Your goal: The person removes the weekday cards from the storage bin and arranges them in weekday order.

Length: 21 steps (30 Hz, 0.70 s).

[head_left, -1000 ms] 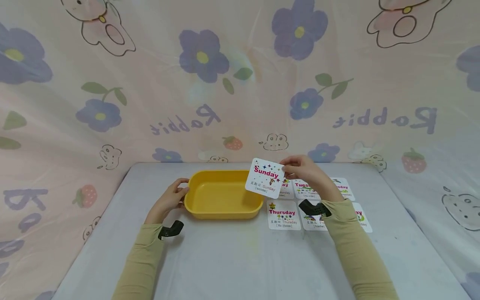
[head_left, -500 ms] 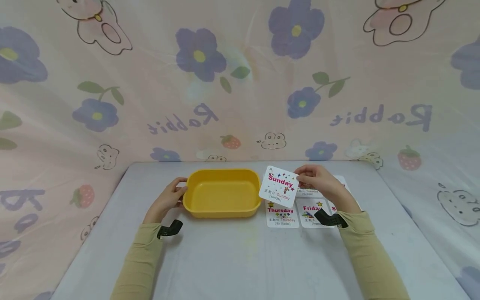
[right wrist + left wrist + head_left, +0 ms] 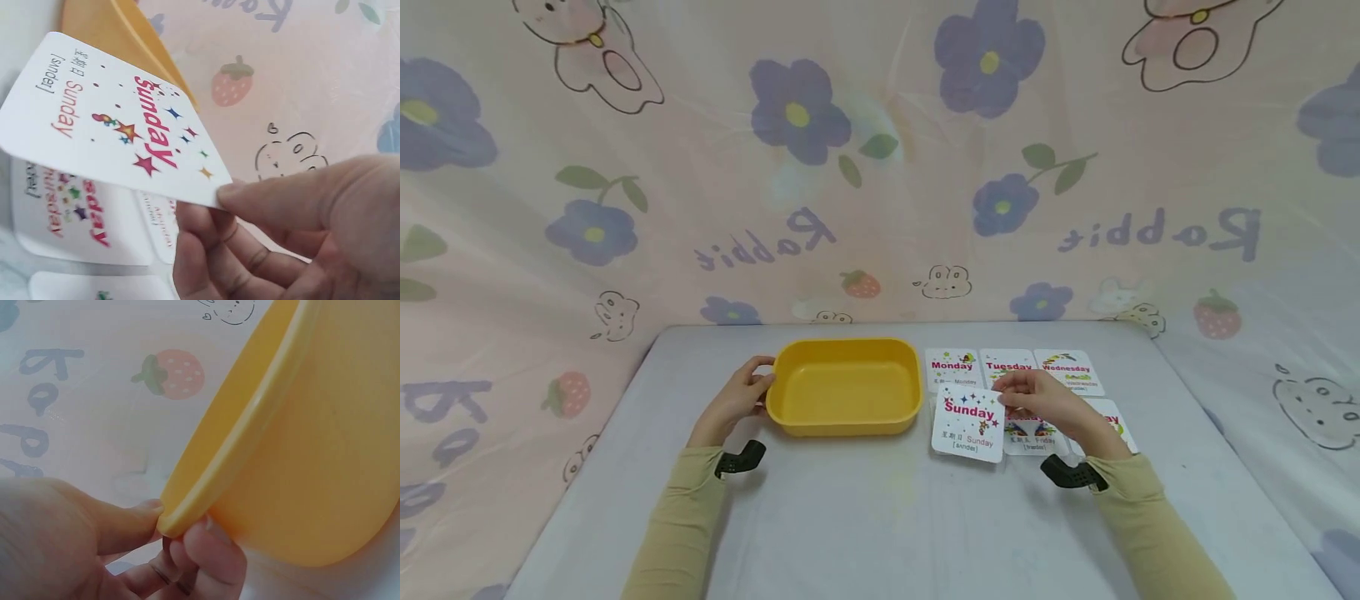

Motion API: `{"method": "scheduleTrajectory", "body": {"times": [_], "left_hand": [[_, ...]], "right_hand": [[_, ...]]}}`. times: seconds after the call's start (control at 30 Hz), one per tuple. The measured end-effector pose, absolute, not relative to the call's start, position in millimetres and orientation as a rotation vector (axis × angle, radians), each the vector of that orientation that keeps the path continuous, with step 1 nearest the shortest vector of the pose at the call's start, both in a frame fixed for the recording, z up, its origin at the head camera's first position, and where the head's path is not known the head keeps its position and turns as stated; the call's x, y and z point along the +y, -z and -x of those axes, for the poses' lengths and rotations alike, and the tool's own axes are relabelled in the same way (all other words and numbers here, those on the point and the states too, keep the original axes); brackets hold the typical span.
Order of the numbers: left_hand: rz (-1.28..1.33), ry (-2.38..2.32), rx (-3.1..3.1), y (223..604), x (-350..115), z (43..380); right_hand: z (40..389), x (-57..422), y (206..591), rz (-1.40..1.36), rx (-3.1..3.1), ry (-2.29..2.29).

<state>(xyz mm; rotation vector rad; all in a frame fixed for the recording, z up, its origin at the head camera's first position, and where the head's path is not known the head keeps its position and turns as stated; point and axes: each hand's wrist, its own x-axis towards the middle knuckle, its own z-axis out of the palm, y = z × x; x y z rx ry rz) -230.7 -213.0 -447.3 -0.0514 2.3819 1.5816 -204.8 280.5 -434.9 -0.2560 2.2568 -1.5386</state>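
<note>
My right hand (image 3: 1047, 404) pinches the Sunday card (image 3: 967, 423) by its upper right corner, thumb on the printed face. In the right wrist view the card tilts above the Thursday card (image 3: 75, 219), which it mostly covers in the head view. The Friday card (image 3: 1032, 437) lies just beneath my fingers. On the left, my left hand (image 3: 735, 402) grips the rim of a yellow plastic tray (image 3: 842, 429), thumb on the inner side and fingers curled under the outside. Nothing lies in the tray.
Behind the held card lie the Monday card (image 3: 952, 367), Tuesday card (image 3: 1006, 360) and Wednesday card (image 3: 1070, 367) in a row. Another card (image 3: 1112, 417) sits right of Friday, partly hidden by my hand. A printed curtain (image 3: 880, 208) rises behind the white table (image 3: 850, 517).
My right hand has carried the Sunday card from over the tray's right edge, rightward and toward me, over the Thursday card. Monday and Tuesday show again. The left hand stays on the tray.
</note>
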Motion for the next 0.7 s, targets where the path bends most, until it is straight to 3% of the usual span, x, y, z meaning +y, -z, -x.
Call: {"method": "scheduleTrajectory", "body": {"times": [0.7], "left_hand": [[0.051, -1.572, 2.391, 447.0, -212.6, 230.2]], "right_hand": [[175.2, 273.5, 462.9, 0.311, 2.203, 1.445]]}}
